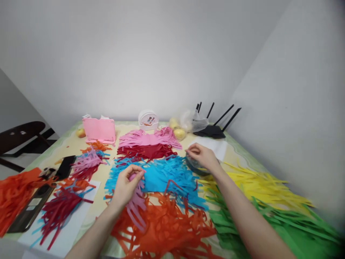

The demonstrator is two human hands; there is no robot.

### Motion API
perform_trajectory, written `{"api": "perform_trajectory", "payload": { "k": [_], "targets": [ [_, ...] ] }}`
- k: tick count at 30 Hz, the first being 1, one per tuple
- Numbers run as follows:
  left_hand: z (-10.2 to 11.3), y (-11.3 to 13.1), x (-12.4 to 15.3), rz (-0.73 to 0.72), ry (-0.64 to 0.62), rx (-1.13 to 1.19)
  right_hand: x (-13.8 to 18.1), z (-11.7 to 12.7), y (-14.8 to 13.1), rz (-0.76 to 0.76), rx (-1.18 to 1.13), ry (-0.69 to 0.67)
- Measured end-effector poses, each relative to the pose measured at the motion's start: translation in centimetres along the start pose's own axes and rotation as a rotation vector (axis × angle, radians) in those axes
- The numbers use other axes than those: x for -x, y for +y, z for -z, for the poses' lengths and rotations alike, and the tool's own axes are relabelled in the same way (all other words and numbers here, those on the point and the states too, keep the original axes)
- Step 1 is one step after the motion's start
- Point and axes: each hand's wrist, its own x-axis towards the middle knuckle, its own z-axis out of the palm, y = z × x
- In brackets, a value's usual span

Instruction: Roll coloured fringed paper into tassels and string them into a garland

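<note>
My left hand (128, 183) is closed around the gathered top of a pink fringed paper tassel (137, 208), whose strips hang down over orange fringe. Nearer the right, my right hand (202, 155) is in a pinch just above a dark round object (196, 166), which it partly hides. Whatever lies between those fingertips is too small to make out. Between the hands spreads blue fringed paper (157, 176). Orange fringed paper (172, 230) lies in front of it. Behind are crimson fringed paper (147, 152) and pink fringed paper (147, 139).
Yellow fringe (258, 190) and green fringe (293, 233) cover the right side. On the left lie a crimson tassel (60, 208), a multicoloured tassel (87, 162), a phone-like dark slab (31, 208) and orange fringe (16, 194). A pink stand (99, 129) and black router (211, 131) are at the back.
</note>
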Motion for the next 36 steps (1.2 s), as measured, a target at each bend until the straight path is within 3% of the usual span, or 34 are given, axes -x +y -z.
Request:
{"api": "perform_trajectory", "payload": {
  "k": [6, 10, 16, 21, 25, 30, 36],
  "targets": [
    [-0.9, 0.1, 0.9, 0.022, -0.082, 0.070, 7.0, -4.3, -10.2, 0.254, -0.526, -0.189],
    [-0.5, 0.9, 2.1, -0.028, -0.040, 0.036, 9.7, -6.0, -13.5, 0.247, -0.759, -0.332],
    [0.7, 1.8, 3.9, -0.092, 0.040, -0.074, 11.0, -7.4, -14.1, 0.238, -0.893, -0.372],
    [0.7, 2.0, 4.7, -0.135, 0.081, -0.087, 11.8, -8.4, -14.9, 0.186, -1.035, -0.317],
    [0.8, 1.9, 4.9, -0.174, 0.092, -0.146, 12.4, -8.6, -15.6, 0.175, -1.016, -0.274],
    [1.2, 1.8, 5.2, -0.320, 0.076, -0.377, 12.6, -8.0, -15.7, 0.200, -0.897, -0.254],
    [1.2, 1.7, 5.4, -0.398, 0.078, -0.470, 12.1, -7.6, -15.1, 0.164, -0.882, -0.327]
  ]
}}
